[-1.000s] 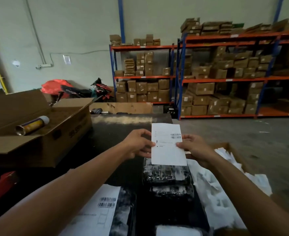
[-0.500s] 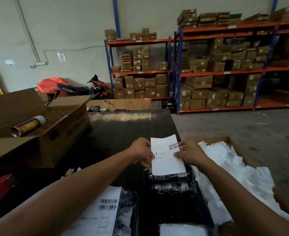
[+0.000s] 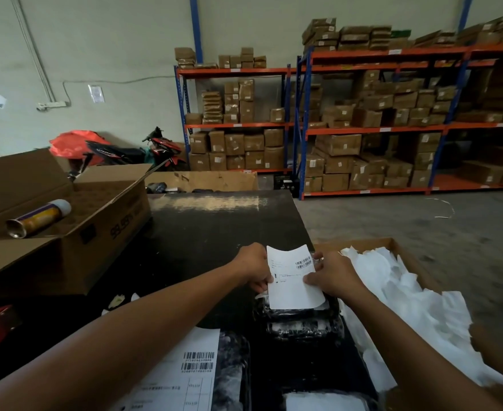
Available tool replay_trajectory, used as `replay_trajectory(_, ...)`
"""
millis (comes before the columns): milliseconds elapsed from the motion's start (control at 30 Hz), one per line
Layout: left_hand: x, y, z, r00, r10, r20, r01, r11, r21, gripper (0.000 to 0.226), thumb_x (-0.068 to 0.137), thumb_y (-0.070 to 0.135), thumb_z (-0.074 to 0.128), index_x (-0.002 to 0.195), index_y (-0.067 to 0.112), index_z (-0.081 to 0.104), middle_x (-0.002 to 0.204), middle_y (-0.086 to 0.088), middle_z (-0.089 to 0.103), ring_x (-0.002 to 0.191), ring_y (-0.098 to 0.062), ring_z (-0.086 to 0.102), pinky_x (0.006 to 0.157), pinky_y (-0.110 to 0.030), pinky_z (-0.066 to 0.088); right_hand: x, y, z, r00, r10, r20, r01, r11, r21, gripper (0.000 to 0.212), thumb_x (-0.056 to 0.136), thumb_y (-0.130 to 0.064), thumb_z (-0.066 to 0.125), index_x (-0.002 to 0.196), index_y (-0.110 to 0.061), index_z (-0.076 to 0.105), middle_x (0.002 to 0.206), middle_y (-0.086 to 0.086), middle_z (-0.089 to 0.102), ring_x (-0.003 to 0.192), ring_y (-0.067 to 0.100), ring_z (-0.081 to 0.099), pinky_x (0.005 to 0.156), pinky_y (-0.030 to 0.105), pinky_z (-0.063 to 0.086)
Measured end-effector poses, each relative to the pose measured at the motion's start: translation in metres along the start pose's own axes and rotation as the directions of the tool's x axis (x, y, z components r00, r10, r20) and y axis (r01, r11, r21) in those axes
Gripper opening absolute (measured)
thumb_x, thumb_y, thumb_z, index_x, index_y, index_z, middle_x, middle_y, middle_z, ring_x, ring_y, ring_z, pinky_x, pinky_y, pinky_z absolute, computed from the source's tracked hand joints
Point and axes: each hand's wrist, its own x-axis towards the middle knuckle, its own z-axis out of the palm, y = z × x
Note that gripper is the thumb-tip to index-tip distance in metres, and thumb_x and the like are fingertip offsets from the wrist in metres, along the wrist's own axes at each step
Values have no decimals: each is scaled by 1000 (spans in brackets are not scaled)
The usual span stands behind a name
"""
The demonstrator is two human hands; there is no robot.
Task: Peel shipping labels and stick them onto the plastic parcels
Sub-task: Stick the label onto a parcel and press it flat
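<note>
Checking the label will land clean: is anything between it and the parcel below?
Nothing visible. The label, pinched by the left hand and right hand, hangs directly over the parcel.

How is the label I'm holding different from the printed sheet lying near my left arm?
The label is held up by both hands, left hand and right hand, over a black parcel; the sheet lies flat on the table. The label looks smaller and curls at its top; the sheet looks larger and flat. Both are white with barcodes.
</note>
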Motion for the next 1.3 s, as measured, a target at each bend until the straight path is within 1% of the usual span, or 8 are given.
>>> replay_trajectory(167, 1, -1, -1, 1000, 1, -1, -1, 1000, 25, 42, 85, -9, 62, 124, -1, 52, 68, -11, 60, 53, -17, 59, 53, -28, 56, 4, 3, 5, 1000, -12, -11, 11, 999, -50, 50, 79, -14, 73, 124, -9, 51, 125, 10, 62, 107, 25, 62, 63, 21, 48)
replay_trajectory(300, 3, 0, 1, 998, 30, -51, -24, 993, 118, 48, 81, -5, 69, 125, 1, 49, 84, -16, 63, 58, -19, 60, 59, -32, 58, 6, 6, 2, 1000, -5, -12, 3, 979, -202, 48, 74, -26, 74, 114, -18, 50, 121, 5, 59, 105, 23, 57, 83, 37, 52)
replay_trajectory(433, 12, -7, 5, 972, 202, -124, -131, 894, 428, 72, 78, 15, 75, 138, 16, 36, 131, -13, 54, 109, -29, 59, 85, -38, 54, 16, 6, 0, 995, -66, 79, 86, 955, -283, 61, 76, -27, 74, 131, -26, 46, 141, 6, 41, 127, 26, 42, 104, 41, 42)
replay_trajectory(567, 19, -5, 5, 958, 281, -63, -186, 772, 608, 71, 88, 32, 63, 148, 29, 25, 145, -7, 45, 127, -29, 47, 97, -43, 47, 33, -1, 5, 980, -170, 100, 193, 925, -326, 53, 87, -36, 61, 137, -33, 42, 152, 9, 26, 139, 32, 26, 114, 47, 27)
replay_trajectory(800, 33, -10, 4, 988, 17, 152, -124, 668, 734, 68, 94, 64, 26, 151, 33, 7, 159, -8, 13, 142, -31, 25, 113, -48, 28, 40, 21, 24, 988, -90, 126, 120, 958, -259, 60, 89, -59, 43, 143, -36, 33, 160, 6, 8, 147, 30, 8, 119, 47, 15)
replay_trajectory(967, 33, -19, -12, 980, -83, 181, -56, 758, 650, 79, 90, 68, 32, 152, 31, 0, 158, -13, 19, 142, -33, 27, 115, -41, 23, 42, 27, 27, 985, -44, 167, 65, 990, -122, 67, 88, -58, 47, 145, -32, 25, 157, 6, 19, 141, 27, 28, 113, 41, 32)
replay_trajectory(1167, 35, -19, -9, 973, -34, 226, -109, 801, 589, 86, 85, 71, 39, 151, 35, -4, 160, -10, 16, 143, -30, 24, 116, -39, 21, 45, 7, 30, 988, -97, 123, 127, 956, -265, 68, 88, -57, 49, 147, -37, 20, 160, 7, -4, 147, 32, 7, 117, 46, 18)
replay_trajectory(1300, 38, -17, -14, 961, -69, 269, -120, 770, 626, 77, 92, 64, 35, 151, 34, -3, 160, -7, 13, 145, -30, 21, 117, -39, 17, 47, 13, 37, 994, -76, 83, 93, 972, -215, 54, 93, -50, 44, 142, -30, 35, 159, 6, 12, 145, 28, 20, 117, 40, 21)
